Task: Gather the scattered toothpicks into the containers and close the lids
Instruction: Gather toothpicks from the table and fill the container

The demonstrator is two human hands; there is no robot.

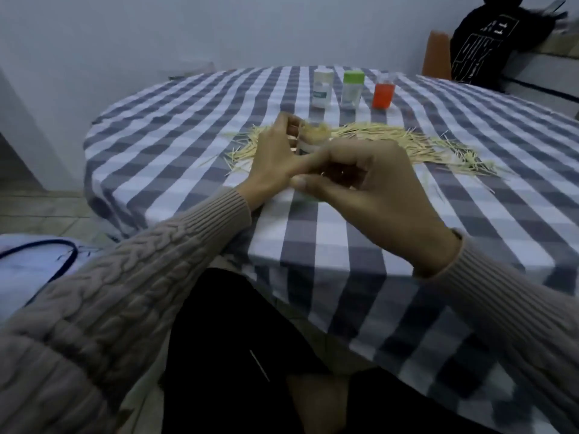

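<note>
A small clear toothpick container (pixel 308 142), packed with toothpicks and with no lid on, is upright near the table's middle. My left hand (pixel 275 158) grips it from the left, fingers curled by its open top. My right hand (pixel 369 189) is in front of it. Its index finger and thumb close round the lower part and hide the base. Behind both hands, a wide pile of scattered toothpicks (pixel 391 137) lies on the checked cloth. Blur hides whether the right hand's curled fingers hold anything else.
At the back of the round table (pixel 188 126) stand three closed containers: white-lidded (pixel 322 89), green-lidded (pixel 352 89) and orange (pixel 383 93). One toothpick (pixel 259 364) lies on my dark lap. A person in black (pixel 488 42) sits at the far right.
</note>
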